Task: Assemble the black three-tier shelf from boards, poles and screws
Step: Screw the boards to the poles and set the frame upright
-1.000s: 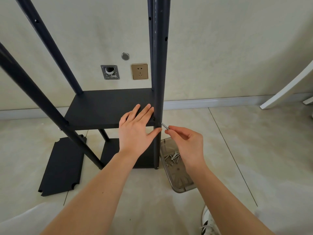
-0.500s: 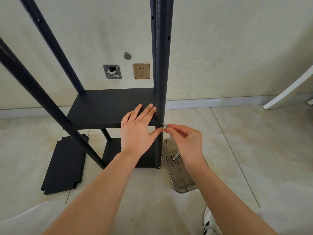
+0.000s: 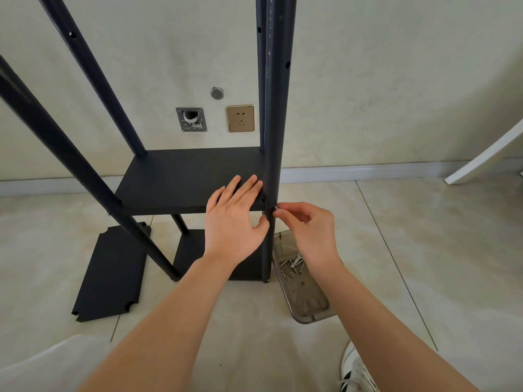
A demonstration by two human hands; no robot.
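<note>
hands at work on tall black metal shelf frame (image 3: 195, 179), standing upright on pale tiled floor (image 3: 424, 250) at 12 o'clock. left hand (image 3: 235, 222) laid flat with straight fingers on matte black rectangular middle board (image 3: 181, 179), at its front right corner, thumb touching nearest round black pole (image 3: 276, 137). right hand (image 3: 311, 230) at 3 o'clock of that pole, grip narrow, thumb and forefinger pinching small silver screw (image 3: 275, 208) against pole at board height. lower black board (image 3: 192, 250) seated near pole feet. loose flat black board with notched corners (image 3: 110, 273) lying on floor at 9 o'clock of frame. clear plastic rectangular tray (image 3: 308, 301) on floor just beside nearest pole's foot at 4 o'clock, holding spare silver screws (image 3: 293, 264). gold wall socket (image 3: 240, 118) and grey metal wall plate (image 3: 191, 119) beyond frame. white shoe (image 3: 356, 369) at 5 o'clock.
</note>
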